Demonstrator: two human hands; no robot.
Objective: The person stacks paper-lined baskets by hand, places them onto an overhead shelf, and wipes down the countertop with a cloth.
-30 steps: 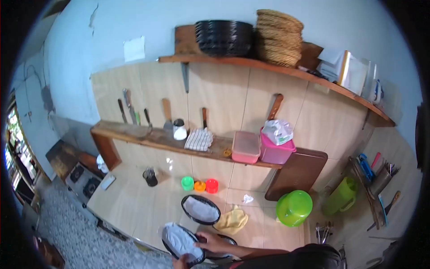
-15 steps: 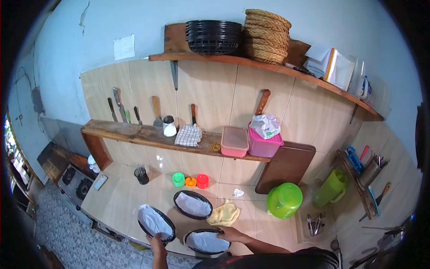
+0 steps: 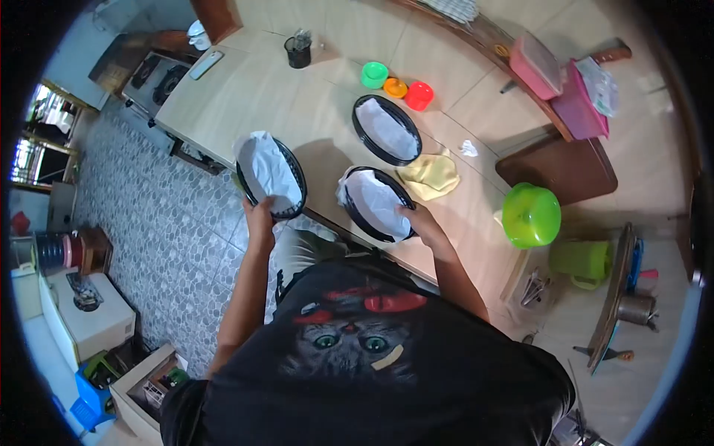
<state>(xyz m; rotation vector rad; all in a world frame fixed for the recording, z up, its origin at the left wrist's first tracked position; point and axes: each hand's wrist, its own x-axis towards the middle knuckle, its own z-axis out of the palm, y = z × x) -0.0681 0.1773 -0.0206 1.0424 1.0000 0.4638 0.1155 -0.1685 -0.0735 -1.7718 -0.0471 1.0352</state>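
Left hand (image 3: pixel 259 221) grips one paper-lined basket (image 3: pixel 271 175), right hand (image 3: pixel 425 226) pinches another lined basket (image 3: pixel 378 202), near the yellow cloth (image 3: pixel 431 177).

The baskets (image 3: pixel 300 182) are showing black, their paper (image 3: pixel 269 167) white. The desk (image 3: pixel 230 97) is showing beige, the cloth (image 3: pixel 433 177) yellow, the tub (image 3: pixel 531 215) lime green. Cups (image 3: pixel 374 75) are showing green, orange and red. The floor (image 3: pixel 167 215) is showing grey pebble shapes; the black shirt (image 3: pixel 297 409) is showing a green-eyed cat (image 3: pixel 349 346).
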